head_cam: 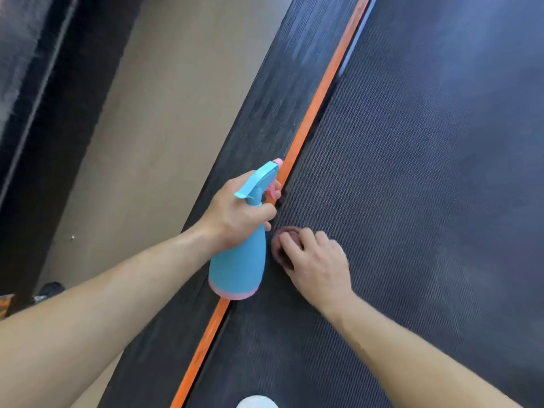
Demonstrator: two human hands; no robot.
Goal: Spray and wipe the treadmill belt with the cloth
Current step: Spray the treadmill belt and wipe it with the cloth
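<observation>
The dark textured treadmill belt point(412, 172) fills the right side of the view. My left hand point(235, 213) grips the neck of a light blue spray bottle point(240, 266) with a pink base and pink trigger, held over the belt's left edge, nozzle pointing away from me. Just right of the bottle, my right hand point(316, 260) presses a small dark pink cloth point(281, 245) onto the belt, fingers curled over it. Most of the cloth is hidden under the hand.
An orange stripe point(312, 113) runs along the belt's left edge, beside the black ribbed side rail point(265, 107). Left of that lies beige floor point(141, 142) and a dark wall or frame point(35, 113). A white object point(256, 402) peeks in at the bottom edge.
</observation>
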